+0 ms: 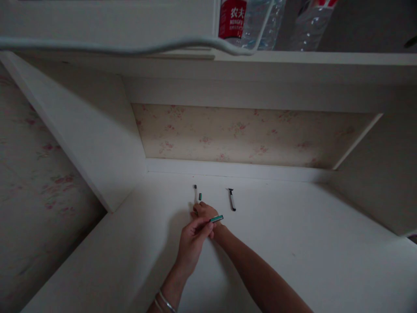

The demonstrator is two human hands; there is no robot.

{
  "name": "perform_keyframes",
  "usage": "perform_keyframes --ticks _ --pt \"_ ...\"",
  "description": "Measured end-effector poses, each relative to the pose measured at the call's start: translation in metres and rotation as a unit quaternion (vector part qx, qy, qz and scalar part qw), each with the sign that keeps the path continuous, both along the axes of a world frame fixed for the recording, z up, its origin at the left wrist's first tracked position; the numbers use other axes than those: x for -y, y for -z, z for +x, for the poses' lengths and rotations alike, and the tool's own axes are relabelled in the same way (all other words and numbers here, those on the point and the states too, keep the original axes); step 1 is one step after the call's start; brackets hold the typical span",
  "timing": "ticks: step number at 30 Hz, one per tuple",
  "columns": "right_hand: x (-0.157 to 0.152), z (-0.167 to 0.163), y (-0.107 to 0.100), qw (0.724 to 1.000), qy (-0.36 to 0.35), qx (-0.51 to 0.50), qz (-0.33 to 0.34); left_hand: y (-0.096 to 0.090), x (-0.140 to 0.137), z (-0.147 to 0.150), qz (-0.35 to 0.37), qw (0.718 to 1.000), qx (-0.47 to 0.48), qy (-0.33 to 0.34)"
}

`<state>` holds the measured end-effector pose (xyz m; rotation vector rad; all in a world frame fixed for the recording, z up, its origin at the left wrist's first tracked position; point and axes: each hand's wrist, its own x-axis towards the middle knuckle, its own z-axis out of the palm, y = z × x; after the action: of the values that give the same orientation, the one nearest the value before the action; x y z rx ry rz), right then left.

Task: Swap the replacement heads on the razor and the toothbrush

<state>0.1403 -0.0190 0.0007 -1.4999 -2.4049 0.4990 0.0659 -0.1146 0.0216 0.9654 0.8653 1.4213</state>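
My left hand (192, 243), with bangles on its wrist, pinches a small green cylinder with a dark end, which looks like a battery (217, 218). Farther forward, my right hand (205, 210) has its fingers curled around the lower end of a toothbrush (195, 192); the grip itself is partly hidden. The toothbrush has a dark head and a pale handle, and points away from me. Just right of it lies a second, similar green battery (200, 196). A razor (232, 201) with a grey and black handle rests farther right, apart from both hands. My left hand overlaps my right wrist.
The white tabletop (276, 243) meets a back ledge below flowered wallpaper (241, 130). White side panels (94, 126) stand left and right. Overhead, a shelf (293, 57) holds several plastic bottles (232, 19), and a pale cable (130, 48) hangs along its front.
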Motion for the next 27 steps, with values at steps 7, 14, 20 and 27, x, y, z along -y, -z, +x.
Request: perform_keyframes --ticks 7,14,20,27 --pt "0.015 0.025 0.0 0.983 0.068 -0.172 -0.018 0.0 0.0 -0.001 -0.003 0.999 0.038 0.007" --pt "0.062 0.07 0.002 0.89 0.148 -0.425 -0.076 -0.003 -0.002 -0.001 -0.025 0.997 0.071 0.002" --pt "0.114 0.097 -0.007 0.631 0.172 -0.7 -0.288 -0.001 -0.003 0.002 -0.041 0.996 0.073 -0.004" --pt "0.171 0.103 -0.06 0.507 0.087 -0.82 -0.251 0.004 -0.004 0.003 -0.048 0.997 0.062 -0.007"
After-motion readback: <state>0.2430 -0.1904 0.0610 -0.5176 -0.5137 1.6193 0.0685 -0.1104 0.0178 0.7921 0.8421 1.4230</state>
